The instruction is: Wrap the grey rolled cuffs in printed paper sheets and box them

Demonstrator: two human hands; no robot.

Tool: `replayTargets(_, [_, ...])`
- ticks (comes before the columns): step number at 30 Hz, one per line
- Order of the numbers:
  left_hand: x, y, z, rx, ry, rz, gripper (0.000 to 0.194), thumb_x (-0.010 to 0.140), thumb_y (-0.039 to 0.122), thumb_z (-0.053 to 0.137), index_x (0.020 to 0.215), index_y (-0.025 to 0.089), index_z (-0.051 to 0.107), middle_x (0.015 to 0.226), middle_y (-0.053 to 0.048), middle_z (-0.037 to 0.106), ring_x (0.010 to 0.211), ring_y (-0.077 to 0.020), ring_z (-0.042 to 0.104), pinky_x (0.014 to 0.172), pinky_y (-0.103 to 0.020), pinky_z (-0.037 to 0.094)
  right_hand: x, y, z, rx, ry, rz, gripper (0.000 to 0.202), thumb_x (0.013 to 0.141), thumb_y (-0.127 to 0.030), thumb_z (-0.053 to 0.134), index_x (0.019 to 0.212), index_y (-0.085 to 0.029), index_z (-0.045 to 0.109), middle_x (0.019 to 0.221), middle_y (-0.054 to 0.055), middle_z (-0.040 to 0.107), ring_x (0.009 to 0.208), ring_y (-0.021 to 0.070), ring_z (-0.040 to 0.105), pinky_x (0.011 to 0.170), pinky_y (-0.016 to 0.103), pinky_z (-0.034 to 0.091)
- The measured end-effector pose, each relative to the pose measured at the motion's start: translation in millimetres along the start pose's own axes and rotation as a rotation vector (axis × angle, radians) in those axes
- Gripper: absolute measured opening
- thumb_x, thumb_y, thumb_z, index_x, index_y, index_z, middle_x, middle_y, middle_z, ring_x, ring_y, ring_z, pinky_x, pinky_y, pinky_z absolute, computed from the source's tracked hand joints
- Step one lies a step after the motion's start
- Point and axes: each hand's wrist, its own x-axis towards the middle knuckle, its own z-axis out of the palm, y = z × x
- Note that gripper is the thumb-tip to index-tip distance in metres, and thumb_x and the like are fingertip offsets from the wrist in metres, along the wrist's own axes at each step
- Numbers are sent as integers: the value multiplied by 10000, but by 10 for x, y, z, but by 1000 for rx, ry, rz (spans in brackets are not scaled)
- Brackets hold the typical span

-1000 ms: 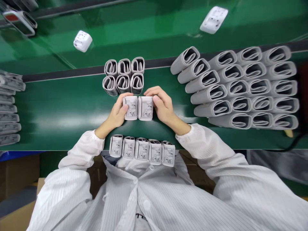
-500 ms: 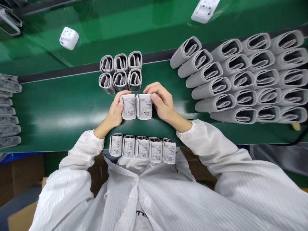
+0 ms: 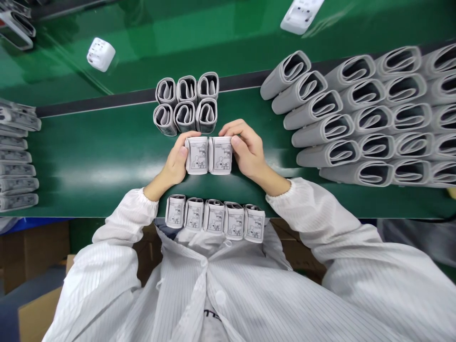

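Observation:
Two folded grey cuffs with printed drawings on their faces stand side by side in the middle of the green table. My left hand (image 3: 177,160) grips the left cuff (image 3: 197,156) by its outer side, fingers over the top edge. Around the right side of the other cuff (image 3: 221,156) my right hand (image 3: 248,146) is closed, thumb at its upper corner. Just behind them stand several rolled cuffs (image 3: 185,116) in two rows, open ends up. Along the near table edge is a row of several printed cuffs (image 3: 214,216).
Many rolled grey cuffs (image 3: 374,118) stand in rows on the right of the green table (image 3: 89,161). More printed cuffs (image 3: 17,169) are stacked at the far left. Two white sockets (image 3: 101,54) (image 3: 302,15) sit on the green panel behind.
The whole view has shifted slightly, so the table items appear a little further right. Both hands keep the same hold on the two middle cuffs.

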Motion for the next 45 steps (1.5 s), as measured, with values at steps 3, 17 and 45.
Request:
replayTargets(3, [-1,-7,3,-2,0,12,683,1178,761,273,1498,277,634,1369,-96,766,1196,-269,778,1045,-458,647,-1,3,-3,-3,-2,4,527,1102,-781,614,930,-290,695,1010,54,682,890,225,631,728,402,616])
replayTargets(17, [-24,-50,0,26,-43,36,714,1160,797,261,1556,290,572,1379,-109,748,1190,-285,783,1048,-483,657,-11,24,-46,-10,-38,-26,476,1134,-731,589,981,-296,705,1044,55,678,941,241,652,820,451,645])
replayTargets(45, [-1321,663,-723,511,-375,20,932,783,749,966,1507,254,652,1327,-177,820,1262,-406,783,1033,-571,645,-41,300,-306,48,117,206,463,892,-639,895,1115,-339,623,1170,-2,724,654,133,587,512,334,513])
